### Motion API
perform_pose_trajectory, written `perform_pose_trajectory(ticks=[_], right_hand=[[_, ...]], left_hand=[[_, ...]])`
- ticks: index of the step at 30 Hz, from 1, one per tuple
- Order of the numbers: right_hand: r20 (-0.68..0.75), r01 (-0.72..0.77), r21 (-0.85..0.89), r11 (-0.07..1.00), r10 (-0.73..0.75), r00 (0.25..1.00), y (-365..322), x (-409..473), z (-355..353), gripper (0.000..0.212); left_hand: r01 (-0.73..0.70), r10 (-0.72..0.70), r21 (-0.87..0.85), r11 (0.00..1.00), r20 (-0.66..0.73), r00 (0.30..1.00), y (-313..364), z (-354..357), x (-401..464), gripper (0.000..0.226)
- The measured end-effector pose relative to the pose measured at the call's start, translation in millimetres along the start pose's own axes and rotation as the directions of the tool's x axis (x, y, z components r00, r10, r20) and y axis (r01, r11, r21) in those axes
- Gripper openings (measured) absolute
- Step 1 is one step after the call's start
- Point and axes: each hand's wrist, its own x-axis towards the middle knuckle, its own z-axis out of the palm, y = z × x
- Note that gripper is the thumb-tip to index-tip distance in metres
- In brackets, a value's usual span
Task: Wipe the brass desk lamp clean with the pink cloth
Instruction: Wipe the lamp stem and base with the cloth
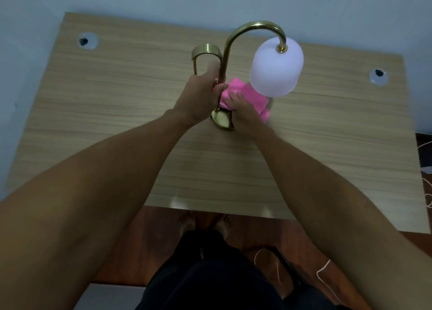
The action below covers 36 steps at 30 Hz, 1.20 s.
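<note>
— Where is the brass desk lamp (236,35)?

— Upper middle of the frame, standing on the wooden bench (117,113). Its curved neck arches up and over to the right, and a white frosted shade (275,70) hangs from the end. A second brass loop (205,52) sits just left of the stem.

— And the hands?

— The left hand (198,97) is wrapped around the lower stem, fingers (214,70) clamped on it. The right hand (243,113) lies flat on the pink cloth (247,94), fingers spread a little and pressing the cloth down onto the lamp's round base (221,120), right beside the stem.

— Is the cloth folded?

— It looks folded into a rough square; part of it is under the shade and part hangs past the base on the right, slightly blurred.

— Anything else on the bench?

— Two round cable grommets, one (87,41) at the upper left and one (378,76) at the right edge. Below the bench, bare feet (205,224) on a reddish wooden floor (163,239).
</note>
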Motion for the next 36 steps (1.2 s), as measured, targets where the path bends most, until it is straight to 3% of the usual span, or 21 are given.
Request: perform_pose_trajectory(ticks=[5,8,10,12,16,20,24,29,33,36], right_hand=[[-0.115,0.005,-0.086,0.996,-0.015,0.993,-28.7,-45.6,21.1,0.064],[-0.053,0.058,-0.125,0.990,-0.065,0.996,-30.4,-57.4,34.6,0.076],[-0.014,0.112,-0.128,0.985,-0.115,0.993,-24.8,-62.1,36.3,0.066],[-0.065,0.165,-0.116,0.979,-0.173,0.983,-15.8,-68.2,32.8,0.049],[-0.169,0.039,-0.008,0.999,-0.040,0.985,3.7,-78.4,16.1,0.040],[-0.132,-0.010,-0.039,0.999,0.004,0.991,0.0,-43.7,-4.0,0.036],[-0.094,0.052,-0.160,0.986,-0.068,0.993,-4.3,-14.2,8.1,0.049],[-0.104,0.144,-0.233,0.962,-0.172,0.980,-15.9,-55.1,34.5,0.056],[-0.076,0.071,-0.151,0.986,-0.083,0.994,-33.4,-67.4,45.5,0.069],[-0.070,0.034,-0.157,0.987,-0.045,0.996,-52.3,-61.1,43.6,0.066]], left_hand=[[-0.014,0.014,-0.021,1.000,0.002,1.000,4.2,-1.7,-1.7,0.022],[0.003,-0.002,-0.025,1.000,0.012,1.000,6.5,-3.1,-2.3,0.022],[0.000,0.000,-0.031,1.000,0.017,1.000,6.7,-3.9,-2.6,0.022],[0.002,-0.002,-0.034,0.999,0.016,1.000,6.7,-4.7,-3.0,0.021],[0.006,-0.006,-0.025,1.000,0.001,1.000,5.1,-5.2,-4.3,0.020],[-0.016,0.016,-0.007,1.000,0.001,1.000,6.9,-5.0,-4.1,0.021],[-0.011,0.011,-0.002,1.000,0.005,1.000,9.4,-6.0,-3.2,0.021],[0.015,-0.015,-0.012,1.000,0.015,1.000,11.6,-7.6,-3.9,0.019],[0.035,-0.034,-0.020,0.999,0.038,0.999,12.9,-6.7,-4.9,0.016],[0.062,-0.061,-0.014,0.998,0.053,0.997,14.2,-6.0,-4.4,0.015]])
